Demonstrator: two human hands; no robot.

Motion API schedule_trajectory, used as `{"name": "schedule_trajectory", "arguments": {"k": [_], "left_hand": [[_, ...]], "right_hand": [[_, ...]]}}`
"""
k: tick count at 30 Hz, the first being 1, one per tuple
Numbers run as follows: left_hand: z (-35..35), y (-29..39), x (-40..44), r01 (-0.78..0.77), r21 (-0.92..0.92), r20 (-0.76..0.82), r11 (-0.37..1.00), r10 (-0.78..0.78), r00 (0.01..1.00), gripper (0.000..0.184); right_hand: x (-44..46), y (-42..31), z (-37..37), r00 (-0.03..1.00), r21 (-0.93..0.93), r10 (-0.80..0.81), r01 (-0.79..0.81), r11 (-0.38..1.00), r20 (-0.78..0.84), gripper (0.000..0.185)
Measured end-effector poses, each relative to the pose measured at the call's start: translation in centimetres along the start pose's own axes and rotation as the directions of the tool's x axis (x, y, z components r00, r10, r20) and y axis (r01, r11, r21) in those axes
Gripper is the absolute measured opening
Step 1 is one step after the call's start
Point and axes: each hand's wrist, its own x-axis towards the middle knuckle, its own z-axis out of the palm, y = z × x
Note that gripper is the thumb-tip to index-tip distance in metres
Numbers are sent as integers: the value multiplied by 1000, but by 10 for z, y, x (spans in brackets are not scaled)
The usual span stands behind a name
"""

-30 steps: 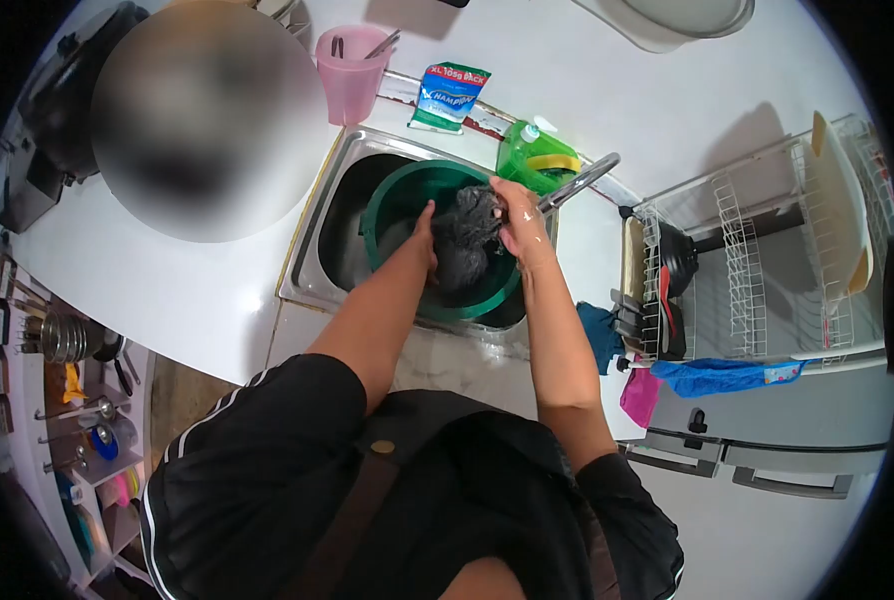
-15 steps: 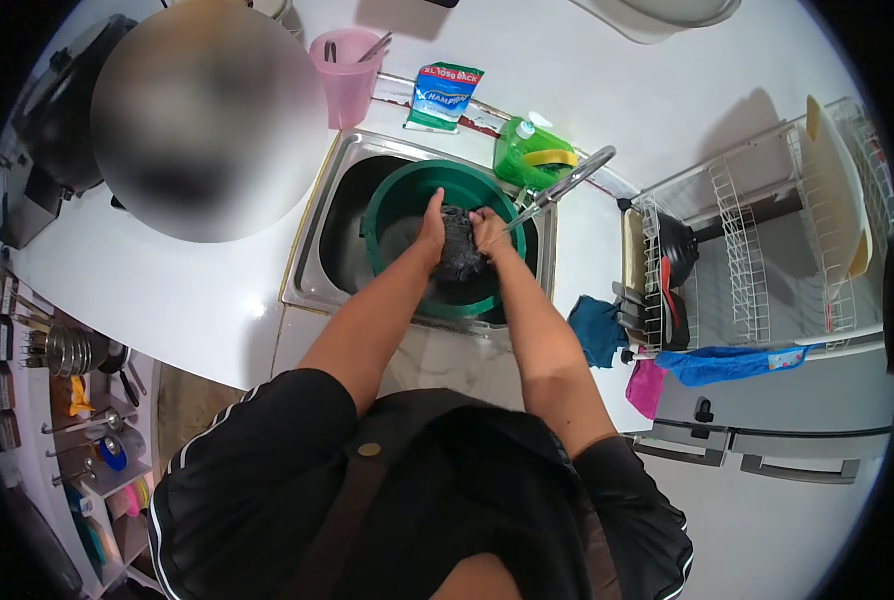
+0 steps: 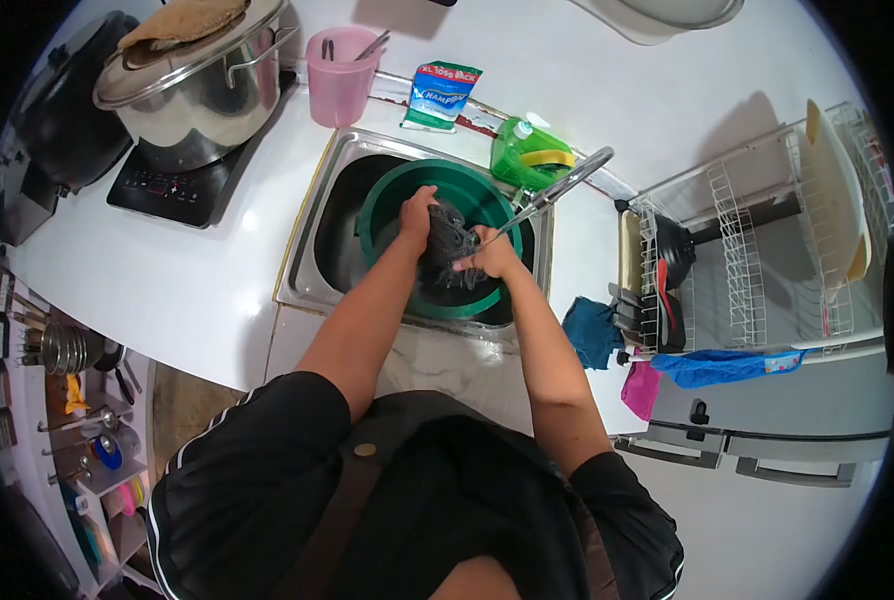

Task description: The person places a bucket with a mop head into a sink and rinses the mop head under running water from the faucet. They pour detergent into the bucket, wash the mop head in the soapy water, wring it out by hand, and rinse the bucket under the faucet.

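Note:
A dark grey, wet item that looks like a textured cloth (image 3: 449, 240) is held between my two hands, inside a green basin (image 3: 379, 190). My left hand (image 3: 418, 214) grips its left side. My right hand (image 3: 489, 254) grips its right side, below the tap's mouth. The basin sits in a stainless steel sink (image 3: 302, 285), under the metal tap (image 3: 572, 180). The basin's bottom is mostly hidden by the item and my hands.
Behind the sink stand a pink cup (image 3: 341, 80) with utensils, a Champion packet (image 3: 441, 97) and a green soap bottle (image 3: 527, 150). On the left, a large pot (image 3: 202, 100) stands on a black cooktop (image 3: 172, 192). To the right is a wire dish rack (image 3: 737, 230).
My hands have shifted their grip. The left hand moved slightly left, the right hand slid lower, and the dark item is now more bunched and tilted between them.

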Motion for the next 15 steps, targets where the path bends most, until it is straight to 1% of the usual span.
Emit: {"name": "schedule_trajectory", "arguments": {"k": [1,2,3,4,5,6,7,8,9,10,11,12,13,14,15], "left_hand": [[-2,0,3,144,-22,-75,989,-146,987,38],[-5,-1,6,284,-54,-146,957,-289,946,40],[-5,-3,8,284,-54,-150,957,-289,946,40],[-7,-18,18,366,-64,-223,928,-371,901,50],[-5,-22,17,407,-71,-258,911,-411,875,58],[-3,-26,17,445,-81,-293,892,-448,845,67],[0,-25,3,495,-169,-214,852,-522,826,81],[1,-28,-3,544,-251,-128,800,-585,801,97],[4,-28,-5,544,-251,-128,800,-585,801,97],[6,-30,-6,636,-218,-125,740,-667,734,100],[6,-32,-6,684,-147,-121,714,-699,704,89],[5,-34,-7,727,-73,-117,682,-730,673,80],[3,-41,-4,764,0,-112,645,-759,641,72],[-2,-47,-3,712,-147,-8,687,-720,694,70],[-6,-52,0,650,-292,86,701,-658,748,72]], "right_hand": [[-3,-5,-4,1000,1,-3,3,1000,3,74],[-7,-13,-9,995,180,87,-77,981,-52,73],[-9,-18,-11,979,357,185,-142,923,-90,71],[6,7,12,970,436,195,-114,893,-146,68],[9,5,12,970,437,194,-113,893,-145,68],[12,3,13,939,657,274,-72,750,-210,61],[13,2,14,897,828,367,-1,560,-247,56],[12,1,13,897,829,367,-2,560,-246,56],[11,1,10,929,922,358,-57,382,-91,49],[11,0,8,947,973,315,-128,194,62,43],[10,-1,6,949,977,240,-213,7,205,40],[9,-3,6,943,969,233,-247,20,236,33],[6,-7,2,942,967,231,-254,24,241,33],[3,-12,-1,955,971,230,-215,105,187,30],[1,-17,-4,966,968,224,-171,182,128,30]]}}
